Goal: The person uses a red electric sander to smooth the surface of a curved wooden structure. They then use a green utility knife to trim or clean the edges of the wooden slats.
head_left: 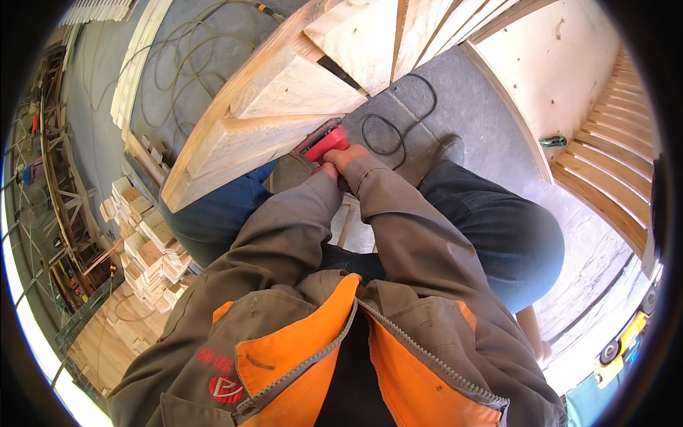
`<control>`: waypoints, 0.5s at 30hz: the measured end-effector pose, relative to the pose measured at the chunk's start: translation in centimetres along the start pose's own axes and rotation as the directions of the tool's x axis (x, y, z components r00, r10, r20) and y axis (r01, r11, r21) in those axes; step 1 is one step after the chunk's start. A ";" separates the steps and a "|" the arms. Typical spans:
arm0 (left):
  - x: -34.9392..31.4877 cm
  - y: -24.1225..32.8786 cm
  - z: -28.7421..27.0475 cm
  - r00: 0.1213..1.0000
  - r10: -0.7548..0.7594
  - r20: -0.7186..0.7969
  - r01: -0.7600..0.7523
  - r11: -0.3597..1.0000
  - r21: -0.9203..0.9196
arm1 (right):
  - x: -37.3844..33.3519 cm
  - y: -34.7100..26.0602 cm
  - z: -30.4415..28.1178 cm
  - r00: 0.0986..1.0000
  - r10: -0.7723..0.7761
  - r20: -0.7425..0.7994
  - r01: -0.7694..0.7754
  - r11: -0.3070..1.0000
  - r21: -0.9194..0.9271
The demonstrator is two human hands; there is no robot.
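Both my hands are closed on a red power sander (321, 144) with a dark base. Its base is up against the side of a curved wooden piece (284, 89) built from several wedge-like blocks, which rises in front of me. My right hand (346, 156) wraps over the near end of the sander's body. Just below and to the left, my left hand (327, 170) grips the same tool; its fingers are partly hidden. The face under the sander's base cannot be seen.
A black cord (403, 135) loops on the grey floor ahead. Thin hoses (186, 60) lie coiled at upper left. Wood offcuts (151, 245) are piled at left. On the right, a slatted wooden piece (605, 160) stands near a green-handled tool (553, 141).
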State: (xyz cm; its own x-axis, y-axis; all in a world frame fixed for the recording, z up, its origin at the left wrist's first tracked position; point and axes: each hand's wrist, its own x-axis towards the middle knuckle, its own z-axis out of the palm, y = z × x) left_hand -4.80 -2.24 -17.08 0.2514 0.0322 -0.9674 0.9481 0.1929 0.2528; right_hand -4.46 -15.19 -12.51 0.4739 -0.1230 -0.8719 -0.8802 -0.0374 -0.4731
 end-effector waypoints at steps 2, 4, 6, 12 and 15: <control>0.7 0.2 0.3 1.000 -0.015 -0.013 0.015 1.000 0.010 | 0.3 0.1 -0.2 1.000 0.000 0.020 0.000 1.000 -0.017; 1.6 0.3 0.4 0.999 -0.032 -0.023 0.032 0.999 0.017 | 0.7 0.2 -0.3 0.999 0.003 0.036 -0.002 1.000 -0.028; 2.5 0.3 0.2 0.999 -0.037 -0.018 0.038 0.999 0.017 | 1.1 0.2 -0.2 0.999 0.008 0.049 -0.007 0.999 -0.034; 3.1 -0.2 0.1 0.983 -0.044 0.180 0.034 0.998 0.055 | 3.0 1.3 0.1 0.998 0.060 0.015 -0.060 0.998 0.012; 3.5 0.0 0.3 0.982 -0.041 0.187 0.028 0.997 0.071 | 4.1 1.7 0.4 0.998 0.061 0.033 -0.061 0.998 0.023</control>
State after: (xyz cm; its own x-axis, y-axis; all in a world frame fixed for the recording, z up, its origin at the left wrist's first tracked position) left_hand -3.87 -2.40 -20.48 0.2441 -0.1596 -0.9565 0.9663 0.1233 0.2260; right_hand -4.01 -15.39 -16.99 0.4204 -0.0926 -0.9026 -0.9068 -0.0067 -0.4216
